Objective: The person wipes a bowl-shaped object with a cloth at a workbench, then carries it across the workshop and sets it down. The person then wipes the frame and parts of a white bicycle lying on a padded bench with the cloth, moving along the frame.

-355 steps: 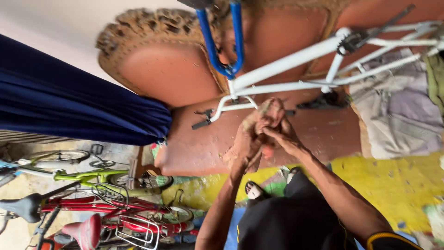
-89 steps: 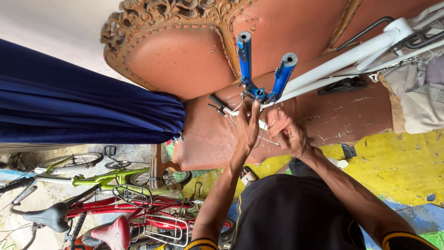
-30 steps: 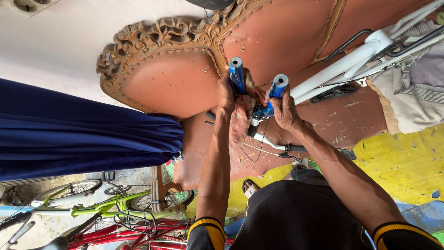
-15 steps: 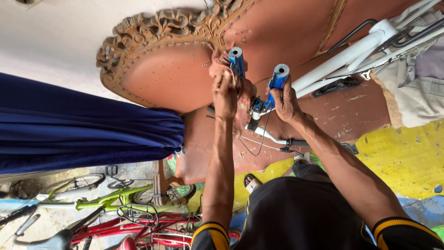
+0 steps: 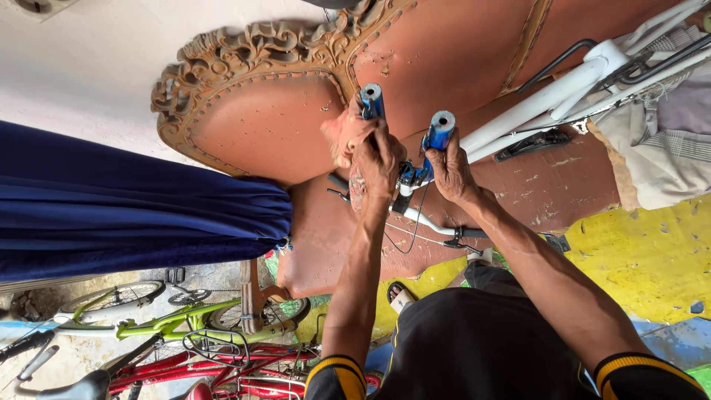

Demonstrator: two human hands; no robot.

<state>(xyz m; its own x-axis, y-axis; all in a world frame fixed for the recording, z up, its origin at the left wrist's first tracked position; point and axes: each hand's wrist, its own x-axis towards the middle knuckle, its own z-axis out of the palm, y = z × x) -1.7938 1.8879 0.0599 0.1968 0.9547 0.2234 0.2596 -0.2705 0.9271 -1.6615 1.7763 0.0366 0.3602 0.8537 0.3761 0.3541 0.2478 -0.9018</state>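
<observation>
Both hands were up on the blue fork (image 5: 437, 144) of the white bike frame (image 5: 548, 100), which was flipped upside down so the two fork legs stuck up toward the camera. The left hand (image 5: 378, 159) was clenched around the left leg, fingers wrapped tight just under its open tube end, and there was a pinkish rag (image 5: 342, 137) bunched against the same hand. The right hand (image 5: 452, 167) was gripping the other leg, thumb and fingers closed around it right below the tip. Between the two hands, down at the crown, you could see a little brake bit with a thin black cable (image 5: 415, 222) looping off it, and the handlebar (image 5: 437, 228) ran underneath with a dark grip on each end.

Behind all that was a big reddish headboard (image 5: 259, 126) with a carved edge, leaning on the wall. A dark blue curtain (image 5: 126, 207) hung on the left. Lower left there was a green bike (image 5: 170, 322) and a red bike (image 5: 192, 363) parked close together. The floor (image 5: 644, 252) on the right was painted yellow.
</observation>
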